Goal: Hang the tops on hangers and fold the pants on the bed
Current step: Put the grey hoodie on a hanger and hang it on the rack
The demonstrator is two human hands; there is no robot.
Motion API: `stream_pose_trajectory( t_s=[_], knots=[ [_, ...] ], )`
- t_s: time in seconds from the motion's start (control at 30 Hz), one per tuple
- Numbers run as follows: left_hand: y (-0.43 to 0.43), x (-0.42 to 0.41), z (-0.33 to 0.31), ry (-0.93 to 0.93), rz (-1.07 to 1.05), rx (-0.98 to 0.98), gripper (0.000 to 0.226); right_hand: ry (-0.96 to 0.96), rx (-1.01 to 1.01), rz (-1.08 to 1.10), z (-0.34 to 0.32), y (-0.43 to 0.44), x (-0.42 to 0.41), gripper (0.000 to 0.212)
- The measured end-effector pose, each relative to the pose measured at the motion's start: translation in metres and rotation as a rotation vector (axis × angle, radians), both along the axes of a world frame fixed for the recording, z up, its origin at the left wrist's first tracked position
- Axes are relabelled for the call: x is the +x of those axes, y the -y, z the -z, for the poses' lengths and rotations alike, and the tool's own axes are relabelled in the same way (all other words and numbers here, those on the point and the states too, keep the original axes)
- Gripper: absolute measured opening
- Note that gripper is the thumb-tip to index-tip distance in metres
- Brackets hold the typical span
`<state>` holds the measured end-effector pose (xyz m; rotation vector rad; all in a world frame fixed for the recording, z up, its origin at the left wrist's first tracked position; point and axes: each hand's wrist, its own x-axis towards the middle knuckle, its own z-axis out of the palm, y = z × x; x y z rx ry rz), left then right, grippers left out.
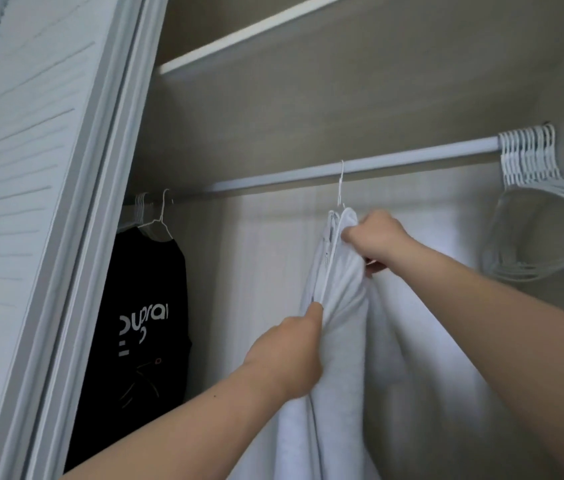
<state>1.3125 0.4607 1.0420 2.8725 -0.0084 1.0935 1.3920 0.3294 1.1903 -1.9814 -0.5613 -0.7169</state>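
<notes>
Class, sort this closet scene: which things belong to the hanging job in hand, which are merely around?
In use: white top, wire hanger, closet rod, left hand, right hand.
Just there: black printed top, spare white hangers, shelf, louvred door.

A top (342,306) hangs by its hanger hook (341,181) from the middle of the closet rod (353,166). The right hand (374,237) grips it just under the rod, and the left hand (287,355) pinches its edge lower and further left. At the rod's left end hangs a lettered shirt (145,323), with the door (31,168) beyond it; bare hangers (533,168) bunch at the right end, and a shelf (256,29) runs above the rod.
</notes>
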Motion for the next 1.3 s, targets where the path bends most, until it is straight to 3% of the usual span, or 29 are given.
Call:
stream_pose_trajectory(
  t_s=[0.1,0.2,0.4,0.53,0.83,0.93,1.17,1.3],
  knots=[
    [-0.01,-0.003,0.007,-0.005,-0.002,-0.013,0.053,0.05,-0.203,0.129,0.003,-0.007,-0.024,0.019],
    [-0.024,-0.009,0.013,0.006,0.002,-0.015,0.037,0.044,-0.284,0.145,0.006,-0.023,-0.033,0.017],
    [-0.062,-0.03,0.014,-0.009,-0.081,-0.02,0.034,0.205,-0.15,-0.022,0.022,-0.056,-0.006,0.008],
    [-0.083,-0.042,0.008,-0.062,-0.147,-0.036,0.028,0.113,-0.052,-0.231,0.034,-0.076,0.016,0.027],
    [-0.125,-0.049,-0.005,-0.128,-0.368,0.018,0.026,0.173,-0.104,-0.33,0.04,-0.163,0.054,0.035],
    [-0.145,-0.047,-0.008,-0.125,-0.465,0.028,0.024,0.168,-0.101,-0.402,0.039,-0.202,0.063,0.022],
    [-0.178,-0.034,-0.012,-0.167,-0.81,0.39,0.022,0.112,-0.077,-0.556,0.041,-0.296,0.082,0.009],
    [-0.191,-0.025,-0.015,-0.292,-0.917,0.401,0.02,0.061,-0.058,-0.623,0.043,-0.338,0.086,0.035]
  ],
)
